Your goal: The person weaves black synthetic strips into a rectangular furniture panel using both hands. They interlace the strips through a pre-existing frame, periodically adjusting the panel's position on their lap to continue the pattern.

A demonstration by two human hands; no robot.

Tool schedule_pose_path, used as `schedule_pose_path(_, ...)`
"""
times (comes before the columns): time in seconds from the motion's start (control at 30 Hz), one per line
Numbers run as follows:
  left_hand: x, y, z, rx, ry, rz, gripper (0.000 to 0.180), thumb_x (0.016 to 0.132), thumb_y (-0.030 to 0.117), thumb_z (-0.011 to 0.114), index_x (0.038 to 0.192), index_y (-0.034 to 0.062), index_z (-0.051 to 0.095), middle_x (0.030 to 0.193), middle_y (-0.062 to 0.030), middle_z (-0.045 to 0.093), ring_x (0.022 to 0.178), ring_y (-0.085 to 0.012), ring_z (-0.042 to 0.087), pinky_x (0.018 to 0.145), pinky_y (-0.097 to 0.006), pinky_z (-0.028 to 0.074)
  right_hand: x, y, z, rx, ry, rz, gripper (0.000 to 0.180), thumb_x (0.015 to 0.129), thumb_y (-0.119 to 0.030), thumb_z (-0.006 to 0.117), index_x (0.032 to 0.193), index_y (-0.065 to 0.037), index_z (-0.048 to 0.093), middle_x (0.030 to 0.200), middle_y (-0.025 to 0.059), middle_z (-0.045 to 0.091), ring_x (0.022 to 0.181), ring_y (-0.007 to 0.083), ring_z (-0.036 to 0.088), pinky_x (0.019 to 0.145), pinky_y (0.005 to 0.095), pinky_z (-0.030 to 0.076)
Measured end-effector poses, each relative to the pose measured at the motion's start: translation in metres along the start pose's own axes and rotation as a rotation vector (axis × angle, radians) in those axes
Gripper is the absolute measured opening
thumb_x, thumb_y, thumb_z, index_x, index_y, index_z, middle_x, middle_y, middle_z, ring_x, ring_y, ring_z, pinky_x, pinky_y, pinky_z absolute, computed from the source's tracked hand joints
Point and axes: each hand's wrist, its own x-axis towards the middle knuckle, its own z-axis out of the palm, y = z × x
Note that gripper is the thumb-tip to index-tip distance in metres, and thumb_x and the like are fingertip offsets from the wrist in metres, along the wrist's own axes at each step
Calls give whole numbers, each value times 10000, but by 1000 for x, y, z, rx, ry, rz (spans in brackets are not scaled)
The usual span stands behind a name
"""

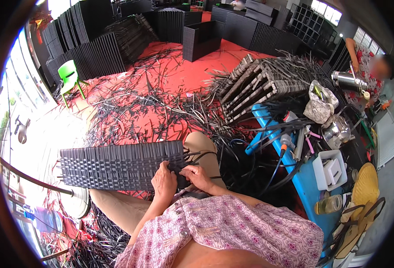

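A long black woven panel (112, 167) lies across my lap, its right end over my knee. Loose black strips (200, 155) stick out from that end. My left hand (164, 182) is at the right part of the panel, its fingers bent and pressed together on the weave. Just right of it, my right hand (199, 177) pinches at the panel's end where the strips come out. The fingertips of both hands nearly meet. What exactly lies between the right fingers is partly hidden, but it looks like a black strip.
Cut black strips (148, 111) litter the red floor. A blue bench (305, 185) at my right carries a heat gun (287, 141), a white bin (323, 178) and a glass jar (329, 205). Woven frames (259, 85) stand ahead, a green chair (68, 73) far left. Another person (367, 67) handles a metal flask (347, 80).
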Motion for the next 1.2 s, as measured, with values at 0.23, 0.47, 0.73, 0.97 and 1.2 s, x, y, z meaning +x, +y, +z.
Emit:
schedule_pose_path(0.23,5,8,-5,-7,-100,-53,455,862,93,664,1281,19,500,1101,-205,687,1052,-369,660,890,-467,500,3,9,-1,17,2,14,225,988,-196,611,995,-16,747,723,13,638,649,70,564,582,264,469)
schedule_pose_path(0.47,7,14,-4,3,-67,-55,446,850,94,650,1272,37,520,981,-188,696,960,-375,676,833,-475,504,3,17,1,48,51,-54,239,964,-234,647,998,-19,747,703,42,660,655,92,599,617,282,492)
schedule_pose_path(0.73,3,10,-3,-31,-81,-100,429,848,88,627,1262,34,529,972,-225,703,944,-397,683,825,-487,510,1,13,2,-4,37,-81,200,975,-177,635,992,-12,747,742,12,657,670,74,574,599,254,473)
schedule_pose_path(0.97,6,6,1,-48,-40,-54,418,853,82,595,1261,19,526,922,-229,699,887,-402,689,788,-487,523,3,17,3,25,47,-96,215,978,-195,635,994,-13,748,742,14,656,669,71,572,601,253,474)
schedule_pose_path(1.2,2,3,1,-74,-40,-55,411,855,81,603,1254,25,519,885,-196,703,872,-379,691,764,-473,526,2,16,1,-3,36,-63,214,965,-186,625,1003,-15,749,741,21,660,682,78,595,614,261,485)
